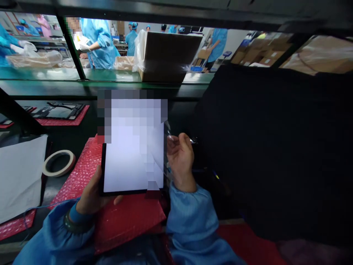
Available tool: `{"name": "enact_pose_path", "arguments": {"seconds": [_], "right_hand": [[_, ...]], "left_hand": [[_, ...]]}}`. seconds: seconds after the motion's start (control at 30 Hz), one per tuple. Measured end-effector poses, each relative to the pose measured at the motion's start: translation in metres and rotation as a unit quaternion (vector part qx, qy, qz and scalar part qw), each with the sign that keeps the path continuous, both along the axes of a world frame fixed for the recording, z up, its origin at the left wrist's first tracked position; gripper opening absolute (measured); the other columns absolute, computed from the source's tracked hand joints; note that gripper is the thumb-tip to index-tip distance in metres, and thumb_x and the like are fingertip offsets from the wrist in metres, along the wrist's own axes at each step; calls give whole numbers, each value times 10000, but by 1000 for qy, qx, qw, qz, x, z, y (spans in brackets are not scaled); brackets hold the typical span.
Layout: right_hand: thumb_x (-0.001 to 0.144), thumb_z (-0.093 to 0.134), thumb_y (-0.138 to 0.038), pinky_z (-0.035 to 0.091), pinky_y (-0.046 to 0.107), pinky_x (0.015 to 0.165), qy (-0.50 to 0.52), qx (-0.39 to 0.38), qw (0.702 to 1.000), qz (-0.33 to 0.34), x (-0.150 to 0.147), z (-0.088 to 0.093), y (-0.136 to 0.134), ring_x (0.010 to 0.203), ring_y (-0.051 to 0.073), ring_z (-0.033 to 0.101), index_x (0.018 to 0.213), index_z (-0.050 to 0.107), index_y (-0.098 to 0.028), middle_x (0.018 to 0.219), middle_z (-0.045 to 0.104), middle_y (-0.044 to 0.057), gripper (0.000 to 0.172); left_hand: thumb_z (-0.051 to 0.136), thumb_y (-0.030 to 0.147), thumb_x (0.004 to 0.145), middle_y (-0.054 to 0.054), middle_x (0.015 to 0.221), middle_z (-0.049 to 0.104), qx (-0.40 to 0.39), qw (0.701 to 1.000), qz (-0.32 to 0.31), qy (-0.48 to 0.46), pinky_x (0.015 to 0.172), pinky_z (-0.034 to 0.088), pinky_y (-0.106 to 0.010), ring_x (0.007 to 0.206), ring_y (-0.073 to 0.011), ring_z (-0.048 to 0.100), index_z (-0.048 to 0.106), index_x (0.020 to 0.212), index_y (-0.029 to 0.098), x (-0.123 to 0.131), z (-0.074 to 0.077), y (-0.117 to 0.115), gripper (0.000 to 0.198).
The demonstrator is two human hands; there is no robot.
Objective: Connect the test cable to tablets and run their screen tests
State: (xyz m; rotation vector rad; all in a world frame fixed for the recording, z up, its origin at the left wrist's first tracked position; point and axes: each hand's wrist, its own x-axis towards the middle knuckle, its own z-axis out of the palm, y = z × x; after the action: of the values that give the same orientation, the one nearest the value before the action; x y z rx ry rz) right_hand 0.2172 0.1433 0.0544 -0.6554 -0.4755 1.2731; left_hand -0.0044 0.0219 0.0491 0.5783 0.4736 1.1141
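Note:
My left hand (pixel 90 194) grips a tablet (pixel 124 171) by its lower left corner, with the fingers underneath. The tablet is tilted up toward me, and its screen glows white inside a black border. Beside its right edge, the fingers of my right hand (pixel 181 162) are closed on a clear plastic film (pixel 159 147), which hangs partly across the screen. A small shiny object (pixel 193 140) shows just behind those fingers; its kind cannot be made out. Below the tablet lies a red bubble-wrap bag (pixel 129 222). The upper part of the screen is blurred out.
At left are a roll of masking tape (pixel 59 163), white sheets (pixel 20 176) and tablet parts (pixel 59 110) on red bubble wrap. A black cloth (pixel 275 154) fills the right side. Behind a frame stand a cardboard box (pixel 171 55) and co-workers in blue (pixel 99 42).

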Motion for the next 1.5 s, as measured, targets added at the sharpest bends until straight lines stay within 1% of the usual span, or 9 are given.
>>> {"name": "enact_pose_path", "arguments": {"seconds": [0.13, 0.3, 0.37, 0.47, 0.73, 0.87, 1.07, 1.33, 1.5], "right_hand": [[789, 725, -339, 581, 225, 572, 19, -13, 1000, 1, -2, 2, 0, 631, 132, 722, 814, 519, -241, 651, 715, -56, 229], [805, 706, -347, 578, 232, 556, 13, -27, 1000, 2, -3, 1, -1, 628, 146, 727, 802, 521, -235, 664, 724, -43, 216], [817, 685, -335, 561, 208, 528, 11, -28, 1000, -2, -3, 0, -1, 603, 136, 720, 796, 523, -230, 654, 725, -38, 194], [826, 668, -318, 531, 176, 480, 2, -27, 1000, -5, -2, -1, 0, 542, 118, 700, 790, 525, -225, 632, 719, -43, 175], [866, 617, -272, 576, 222, 500, 3, -36, 999, 1, -1, 1, 2, 543, 137, 707, 770, 519, -225, 623, 714, -29, 146], [907, 555, -242, 566, 202, 480, 17, -50, 999, 8, -2, 1, 1, 521, 118, 690, 736, 538, -216, 591, 695, -32, 174], [893, 597, -271, 544, 178, 461, 18, -44, 999, 20, -2, -1, 2, 517, 113, 681, 742, 550, -211, 610, 700, -19, 169], [912, 540, -239, 582, 220, 517, -2, -37, 999, 11, -4, -2, 2, 523, 107, 682, 737, 547, -229, 615, 699, -44, 175], [896, 557, -244, 572, 205, 521, 6, -46, 999, 1, -6, -3, 1, 531, 103, 680, 737, 567, -223, 619, 709, -29, 161]], "left_hand": [[646, 492, 848, -31, 838, 778, -8, 1000, 25, -4, 469, 552, -263, 571, -178, 667, 765, 1014, 253, 2, 2, -3, 315], [639, 503, 844, -58, 812, 763, 6, 999, 40, 27, 532, 546, -296, 611, -191, 664, 769, 919, 223, 2, -6, -7, 317], [660, 431, 836, -58, 742, 729, 16, 997, 40, 60, 539, 519, -283, 578, -172, 633, 758, 826, 173, 1, -11, -7, 276], [662, 313, 825, -52, 688, 681, 13, 995, 47, 92, 511, 480, -256, 533, -139, 584, 734, 806, 121, 0, -16, -6, 206], [645, 407, 817, -80, 720, 727, 1, 999, 47, 25, 507, 523, -299, 605, -202, 637, 765, 810, 135, 0, -12, -9, 297], [697, 394, 777, -49, 663, 693, -47, 997, 57, 23, 454, 485, -247, 541, -151, 592, 740, 737, 141, -1, -14, -5, 260], [674, 394, 804, -48, 653, 679, -63, 996, 55, 26, 436, 484, -240, 531, -148, 589, 737, 762, 127, -1, -17, -3, 278], [614, 401, 872, -57, 833, 774, 6, 998, 48, -35, 523, 554, -255, 636, -171, 678, 767, 902, 157, -1, -13, -6, 291], [559, 435, 914, -58, 836, 774, 31, 998, 37, -49, 540, 561, -247, 649, -164, 683, 759, 985, 170, 2, -8, -5, 339]]}}
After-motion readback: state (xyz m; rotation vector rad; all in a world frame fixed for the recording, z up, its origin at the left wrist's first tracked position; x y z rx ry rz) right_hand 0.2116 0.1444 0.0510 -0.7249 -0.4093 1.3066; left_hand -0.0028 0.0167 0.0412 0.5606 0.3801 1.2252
